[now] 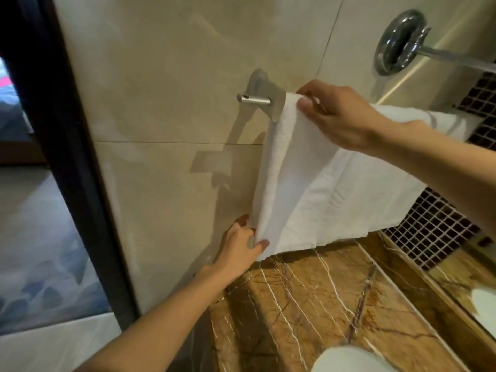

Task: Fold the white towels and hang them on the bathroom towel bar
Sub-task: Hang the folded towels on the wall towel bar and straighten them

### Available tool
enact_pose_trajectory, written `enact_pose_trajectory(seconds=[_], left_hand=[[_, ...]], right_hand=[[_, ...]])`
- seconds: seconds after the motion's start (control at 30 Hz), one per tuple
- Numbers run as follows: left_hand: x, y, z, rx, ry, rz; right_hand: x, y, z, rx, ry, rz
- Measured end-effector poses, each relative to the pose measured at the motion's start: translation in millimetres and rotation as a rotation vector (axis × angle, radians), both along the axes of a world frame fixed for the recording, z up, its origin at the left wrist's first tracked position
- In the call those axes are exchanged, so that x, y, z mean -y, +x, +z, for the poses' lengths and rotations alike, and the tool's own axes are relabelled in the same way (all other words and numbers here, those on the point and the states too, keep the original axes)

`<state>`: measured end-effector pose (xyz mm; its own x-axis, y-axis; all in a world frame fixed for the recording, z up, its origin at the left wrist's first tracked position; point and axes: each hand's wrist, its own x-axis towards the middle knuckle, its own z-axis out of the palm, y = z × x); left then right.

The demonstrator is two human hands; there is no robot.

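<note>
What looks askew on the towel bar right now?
The white towel hangs over the towel bar, but its left edge is doubled over in a loose fold. The left hand pinches its bottom corner and the right hand grips the top. Nothing else stands out.

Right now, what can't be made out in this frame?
Head view:
- Towel bar: its run is hidden under the white towel and right hand.
- Towel's right side: partly behind the right forearm.
- White object: cut off by the bottom edge, so it cannot be identified.
</note>
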<state>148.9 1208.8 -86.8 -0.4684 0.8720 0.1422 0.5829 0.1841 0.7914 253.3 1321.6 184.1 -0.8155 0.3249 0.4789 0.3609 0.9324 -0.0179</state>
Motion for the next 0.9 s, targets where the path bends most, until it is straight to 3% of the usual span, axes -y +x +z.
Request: enact_pose_trajectory(seconds=[0.17,0.43,0.9], left_hand=[[-8.7,5.3,-20.1,0.058,-0.028,-0.008],[-23.7,4.7,-31.2,0.169,-0.019,0.076],[-16.0,22.0,-66.5,0.300,0.111,0.130]], right_hand=[[-3.7,-3.8,6.2,-0.022,-0.112,-0.005],[-4.8,-3.5,6.4,-0.006,-0.078,-0.008],[0.0,2.3,-5.4,-0.213,-0.050,0.034]])
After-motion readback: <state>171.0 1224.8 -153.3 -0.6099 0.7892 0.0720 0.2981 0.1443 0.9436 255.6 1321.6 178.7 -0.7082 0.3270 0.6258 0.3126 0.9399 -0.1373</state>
